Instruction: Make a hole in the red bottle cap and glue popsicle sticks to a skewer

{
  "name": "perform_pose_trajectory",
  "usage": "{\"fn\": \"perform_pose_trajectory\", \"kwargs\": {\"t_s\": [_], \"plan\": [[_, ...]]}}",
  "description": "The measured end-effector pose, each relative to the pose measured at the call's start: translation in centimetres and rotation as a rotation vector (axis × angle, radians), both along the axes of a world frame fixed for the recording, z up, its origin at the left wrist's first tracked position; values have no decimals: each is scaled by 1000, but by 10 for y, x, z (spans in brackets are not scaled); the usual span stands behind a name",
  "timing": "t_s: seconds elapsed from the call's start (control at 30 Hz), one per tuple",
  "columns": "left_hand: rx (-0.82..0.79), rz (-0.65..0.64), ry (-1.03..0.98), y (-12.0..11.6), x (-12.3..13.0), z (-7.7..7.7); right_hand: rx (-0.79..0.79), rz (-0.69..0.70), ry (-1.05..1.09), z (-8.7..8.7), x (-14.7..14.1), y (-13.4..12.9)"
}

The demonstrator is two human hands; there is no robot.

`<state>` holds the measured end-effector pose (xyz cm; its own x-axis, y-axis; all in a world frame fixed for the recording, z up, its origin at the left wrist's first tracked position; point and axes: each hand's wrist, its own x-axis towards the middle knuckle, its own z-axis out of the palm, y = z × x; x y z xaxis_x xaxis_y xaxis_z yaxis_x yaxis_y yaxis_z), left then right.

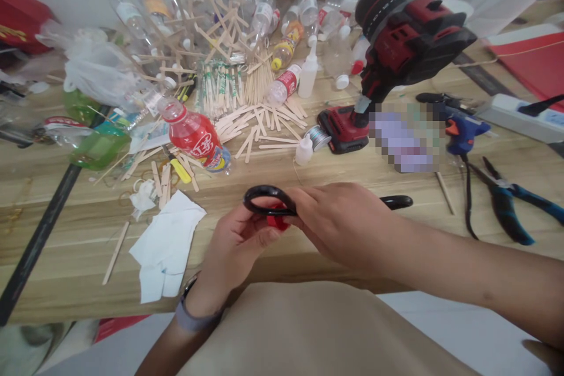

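Near the table's front edge, my left hand (235,241) is closed on a small red bottle cap (277,222), which shows between thumb and fingers. My right hand (337,217) grips black-handled scissors (268,200) just above it; one handle loop sticks out at the left and the other at the right. The blades are hidden by the hands. Both hands are close together at the cap. Beyond them stands a small white dropper bottle (304,151). A red-labelled bottle (194,136) without a cap lies behind my left hand.
A red and black drill (396,47) stands behind my right hand. Pliers (506,200) and a blue glue gun (466,128) lie right. Wooden sticks (264,123) and plastic bottles crowd the back. White paper pieces (167,241) lie left on the wooden table (88,270).
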<state>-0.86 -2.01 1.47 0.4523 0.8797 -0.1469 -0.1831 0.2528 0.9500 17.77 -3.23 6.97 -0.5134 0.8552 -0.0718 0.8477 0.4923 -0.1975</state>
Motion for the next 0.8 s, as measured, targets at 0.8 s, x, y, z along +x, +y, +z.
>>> {"fn": "perform_pose_trajectory", "kwargs": {"t_s": [0.8], "plan": [[187,110,120,-2,8,-5,-131,-141,100,-11,-7,-3]]}}
